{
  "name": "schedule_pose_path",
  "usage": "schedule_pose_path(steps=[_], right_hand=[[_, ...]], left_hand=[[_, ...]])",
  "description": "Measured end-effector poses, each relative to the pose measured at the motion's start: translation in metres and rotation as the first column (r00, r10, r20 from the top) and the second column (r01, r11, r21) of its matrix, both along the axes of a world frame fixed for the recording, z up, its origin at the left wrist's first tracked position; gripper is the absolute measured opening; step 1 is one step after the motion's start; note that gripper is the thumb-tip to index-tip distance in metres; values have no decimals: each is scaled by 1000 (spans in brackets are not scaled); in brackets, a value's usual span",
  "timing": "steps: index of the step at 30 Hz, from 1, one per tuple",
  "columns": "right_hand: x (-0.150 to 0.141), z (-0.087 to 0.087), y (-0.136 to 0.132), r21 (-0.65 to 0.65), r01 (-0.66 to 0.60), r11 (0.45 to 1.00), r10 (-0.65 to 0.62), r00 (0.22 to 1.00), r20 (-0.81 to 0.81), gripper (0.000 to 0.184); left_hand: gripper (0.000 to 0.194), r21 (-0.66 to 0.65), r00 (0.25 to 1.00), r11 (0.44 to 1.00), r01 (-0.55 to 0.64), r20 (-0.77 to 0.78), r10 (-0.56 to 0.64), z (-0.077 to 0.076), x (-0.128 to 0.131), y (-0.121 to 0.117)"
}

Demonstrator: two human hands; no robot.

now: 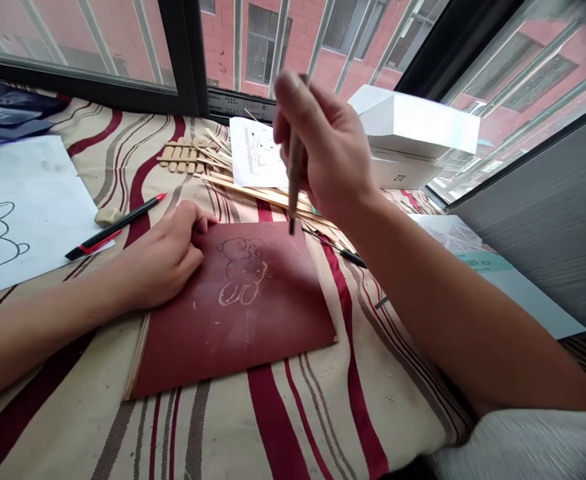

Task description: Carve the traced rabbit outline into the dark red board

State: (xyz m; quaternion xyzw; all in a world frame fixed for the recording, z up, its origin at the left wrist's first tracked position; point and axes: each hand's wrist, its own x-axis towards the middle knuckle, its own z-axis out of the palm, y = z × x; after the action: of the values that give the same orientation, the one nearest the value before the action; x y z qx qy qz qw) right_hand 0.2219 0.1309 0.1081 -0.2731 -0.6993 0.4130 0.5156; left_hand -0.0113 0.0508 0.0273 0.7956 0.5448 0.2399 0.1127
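Pointing: dark stylus tip-down, long axis nearly upright, at the red scratchboard's top edge
Right hand: closed around the stylus
Left hand: empty, resting on the board's left edge
Tip contact: hard to make out

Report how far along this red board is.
Done: a small animal outline scratched pale into the red board. In hand: the right hand holds a slender carving tool upright over the board, the left hand resting on its corner. Left: the head lines look fainter than the legs, and the surrounding red shows only faint scuffs.
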Motion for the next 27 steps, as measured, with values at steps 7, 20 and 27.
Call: schedule_pose_path(steps=[7, 20, 27], right_hand=[[68, -13, -60, -76, 194, 978, -165, 944, 287, 39], [90, -40, -125, 288, -22, 957, -260, 368, 893, 34], [84, -33, -122, 334, -7, 943, -307, 373, 875, 29]], left_hand=[[26, 59, 1000, 998, -16, -13, 16, -9, -1, 6], [35, 215, 956, 976, 36, -291, 29, 9, 6, -10], [35, 259, 835, 938, 229, -547, -53, 23, 22, -43]])
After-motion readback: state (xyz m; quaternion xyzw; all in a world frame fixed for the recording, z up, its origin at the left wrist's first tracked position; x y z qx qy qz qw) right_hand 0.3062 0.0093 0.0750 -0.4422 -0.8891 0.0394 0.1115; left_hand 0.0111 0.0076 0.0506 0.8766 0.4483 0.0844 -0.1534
